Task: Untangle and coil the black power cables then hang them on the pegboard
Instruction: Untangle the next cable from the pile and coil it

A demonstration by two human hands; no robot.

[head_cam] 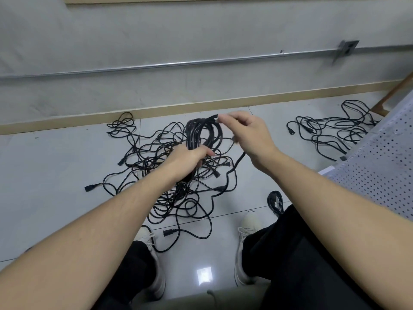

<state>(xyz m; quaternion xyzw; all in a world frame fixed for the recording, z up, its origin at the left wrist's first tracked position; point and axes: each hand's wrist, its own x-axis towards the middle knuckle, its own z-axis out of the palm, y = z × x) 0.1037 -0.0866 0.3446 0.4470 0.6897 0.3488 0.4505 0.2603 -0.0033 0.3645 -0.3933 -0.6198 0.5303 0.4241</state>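
Observation:
A coil of black power cable (202, 133) stands upright in the air in front of me. My left hand (186, 159) grips its lower part, fingers curled round the bundled loops. My right hand (250, 133) pinches the cable at the top of the coil; a loose length runs down from it to the floor. Beneath the coil a large tangle of black power cables (169, 186) with several plugs sprawls over the white tiled floor. The white perforated pegboard (384, 171) lies slanted at the right edge.
A second, smaller tangle of cables (330, 130) lies at the right near the wall. A small coiled cable (276, 201) sits by my right knee. My white shoes (248, 231) stand close to the tangle. A wooden baseboard (201, 106) and grey wall bound the floor.

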